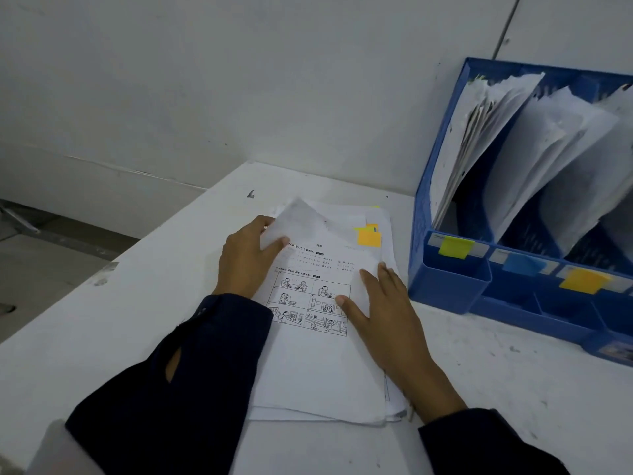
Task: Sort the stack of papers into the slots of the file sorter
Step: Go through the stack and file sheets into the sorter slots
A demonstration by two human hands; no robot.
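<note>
A stack of white papers [318, 365] lies on the white table, its top sheet printed with text and cartoon panels. An orange sticky tab [369, 238] sits near the stack's far right corner. My left hand [245, 258] pinches the top sheet's far left corner [294, 221] and folds it up and over. My right hand [383, 310] rests flat with straight fingers on the stack's right side. The blue file sorter [448, 286] stands to the right, its slots holding leaning white papers [493, 132] and marked with yellow [455, 247], blue [520, 264] and orange [584, 280] tabs.
The white table [144, 303] ends at its left edge, with the floor below. A white wall [239, 80] stands right behind the table and the sorter. Both forearms wear dark sleeves.
</note>
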